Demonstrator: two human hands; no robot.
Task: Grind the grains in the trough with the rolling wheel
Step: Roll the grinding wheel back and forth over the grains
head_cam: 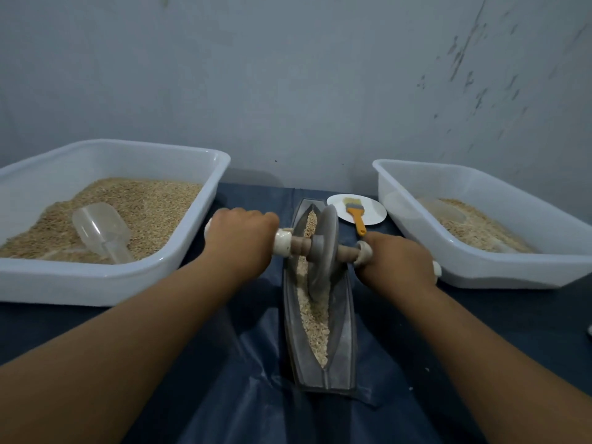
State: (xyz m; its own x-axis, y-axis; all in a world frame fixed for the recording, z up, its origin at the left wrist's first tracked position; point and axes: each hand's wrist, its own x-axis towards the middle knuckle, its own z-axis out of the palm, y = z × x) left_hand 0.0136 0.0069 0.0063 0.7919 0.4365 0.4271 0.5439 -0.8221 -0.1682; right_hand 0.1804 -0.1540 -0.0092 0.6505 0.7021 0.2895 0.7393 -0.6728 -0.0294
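**Both hands on the axle, wheel standing in the trough**

The trough [320, 315], a narrow grey boat-shaped vessel, lies on the dark blue cloth [224, 395] with its long axis running from 6 o'clock toward 12 o'clock, its far tip pointing at the wall. Grains [315, 318] fill its groove along most of its length. The rolling wheel [323, 248] stands on edge in the far half of the trough, its rim down in the grains; its axle runs crosswise, from 9 o'clock to 3 o'clock, tilted slightly lower at the right.

The left hand [242, 241] is curled round the axle's left handle, and the right hand [397, 261] wraps the right handle; the fingertips are hidden beneath, so the grip underneath is likely full but unconfirmed.

At 9 o'clock sits a white tub [96, 283] of grain holding a clear scoop [102, 230]. At 3 o'clock a second tub [499, 274] holds a thinner layer. At 1 o'clock, a white plate [374, 209] carries an orange-handled brush [357, 216].
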